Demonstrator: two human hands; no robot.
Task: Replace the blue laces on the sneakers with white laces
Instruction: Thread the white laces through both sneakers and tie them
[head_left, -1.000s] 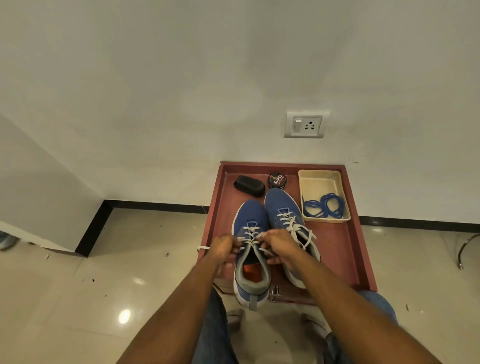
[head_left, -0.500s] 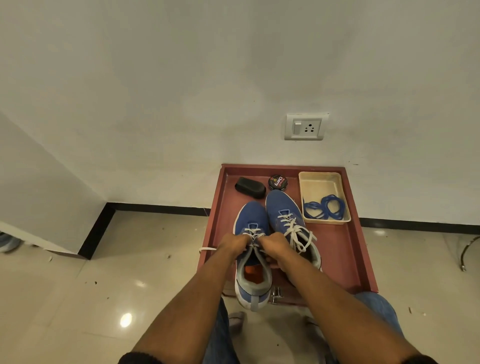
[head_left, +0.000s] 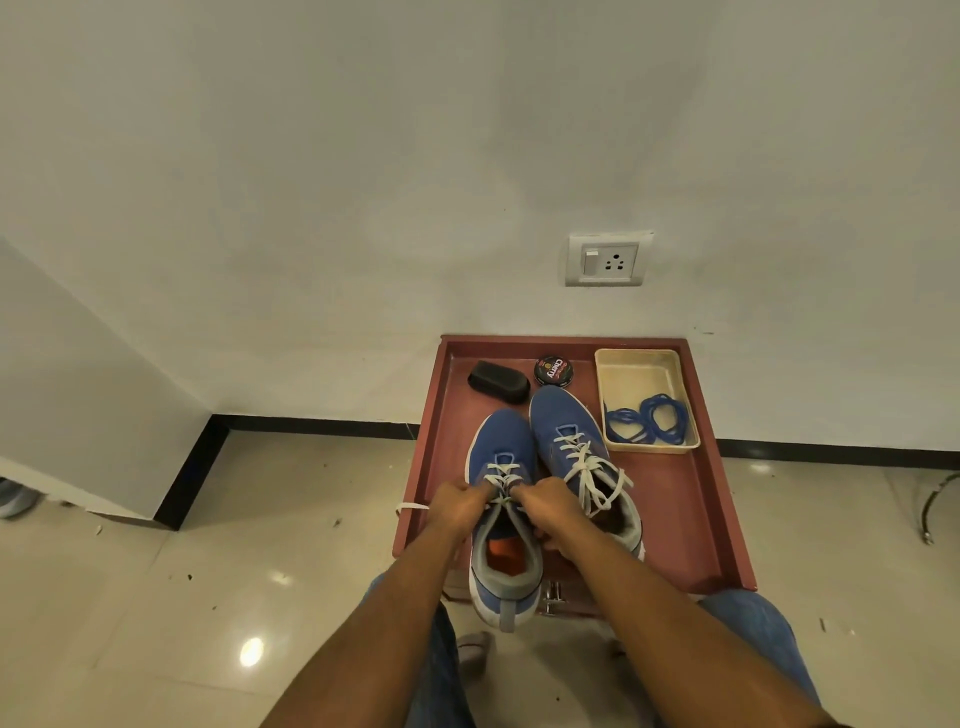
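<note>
Both hands work the white lace on the nearer blue sneaker, at the front edge of the red-brown wooden tray (head_left: 724, 525).

The left hand (head_left: 457, 505) and right hand (head_left: 546, 506) sit either side of the left blue mesh sneaker (head_left: 503, 457), fingers curled and pinching its white flat lace (head_left: 503, 475) near the top eyelets; a loose lace end (head_left: 413, 507) pokes out past the tray's left edge; the right blue sneaker (head_left: 558, 423) lies just beside it, already laced white; the coiled blue laces (head_left: 647, 425) rest in a cream plastic tray (head_left: 644, 369) at the back right corner; a black shoe brush (head_left: 497, 381) and a round black polish tin (head_left: 554, 370) stand along the back edge.
</note>
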